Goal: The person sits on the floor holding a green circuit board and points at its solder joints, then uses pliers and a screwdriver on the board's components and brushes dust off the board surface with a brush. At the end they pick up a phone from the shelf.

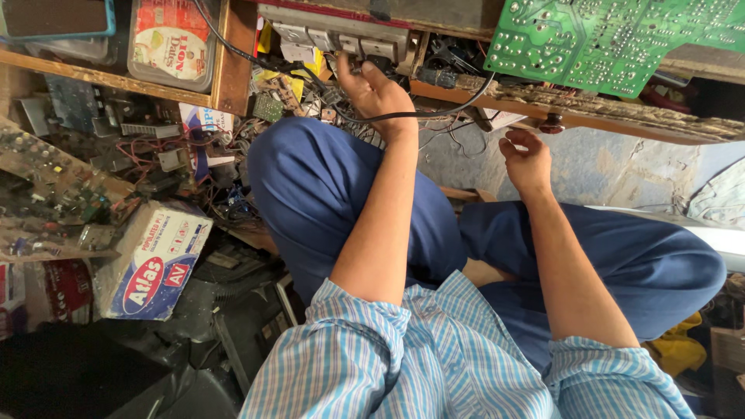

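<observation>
**Hand at the socket strip, black cable trailing**

Nearest the camera, blue-and-white striped shirt sleeves (434, 357) and knees in blue trousers (326, 186) fill the lower view. The right hand (528, 159) hangs free above the right knee, fingers loosely curled around nothing, near the crumbling wooden edge of the workbench (590, 109). The left hand (376, 93) reaches further up, fingers closed around something at the grey multi-socket power strip (341, 35); exactly what they pinch is hidden. A thin black cable (434, 112) loops across that wrist. Beyond, a green circuit board (621, 39) rests on the bench. Off to the left lies a white-and-blue cardboard box (151, 260) among scrap electronics.
</observation>
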Action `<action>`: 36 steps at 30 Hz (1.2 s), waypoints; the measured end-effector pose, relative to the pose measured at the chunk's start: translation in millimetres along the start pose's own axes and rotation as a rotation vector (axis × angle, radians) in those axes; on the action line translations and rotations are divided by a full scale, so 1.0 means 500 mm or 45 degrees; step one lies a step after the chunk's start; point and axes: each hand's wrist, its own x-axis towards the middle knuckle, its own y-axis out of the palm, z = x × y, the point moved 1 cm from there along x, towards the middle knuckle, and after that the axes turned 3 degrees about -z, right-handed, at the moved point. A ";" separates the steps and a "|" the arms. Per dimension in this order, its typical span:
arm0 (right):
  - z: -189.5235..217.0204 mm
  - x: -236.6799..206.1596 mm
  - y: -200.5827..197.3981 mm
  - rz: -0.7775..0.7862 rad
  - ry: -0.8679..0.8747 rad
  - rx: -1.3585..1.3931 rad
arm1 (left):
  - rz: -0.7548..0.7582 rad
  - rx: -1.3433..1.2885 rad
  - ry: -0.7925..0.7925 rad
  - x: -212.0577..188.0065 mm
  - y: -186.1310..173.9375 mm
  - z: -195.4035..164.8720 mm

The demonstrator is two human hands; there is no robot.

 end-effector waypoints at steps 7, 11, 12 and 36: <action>0.002 0.009 0.012 0.029 -0.129 0.097 | -0.041 0.103 0.553 0.004 -0.010 0.016; 0.012 0.012 0.020 0.064 -0.109 0.031 | -0.174 0.042 0.113 0.041 -0.037 0.038; 0.015 0.013 0.021 0.067 -0.112 0.000 | -0.231 -0.270 0.117 0.058 -0.041 0.037; 0.003 -0.006 0.009 0.098 -0.154 0.004 | -0.494 -0.069 0.260 0.191 -0.065 -0.042</action>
